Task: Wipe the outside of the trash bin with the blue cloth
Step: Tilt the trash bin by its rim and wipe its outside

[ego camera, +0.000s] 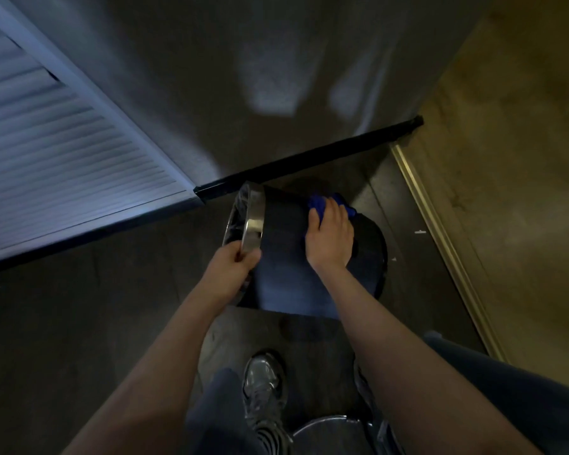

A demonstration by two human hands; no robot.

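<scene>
In the middle of the frame the dark trash bin [283,244] lies tilted on the floor [79,307], its mouth to the left. The left hand [232,269] has its grip around the shiny rim [253,221]. The right hand [329,239] presses the blue cloth [321,203] on the bin's side, fingers curled over it.

Louvered door [56,165] at my far left, slats pale blue | grey wall [243,77] ahead, black baseboard [309,157] along its foot | dark floor [79,307] under me | metal threshold strip [440,244] right, tan floor [523,192] beyond | my sneaker [263,385] below | round metal object [335,431] at bottom edge, possibly a lid.
</scene>
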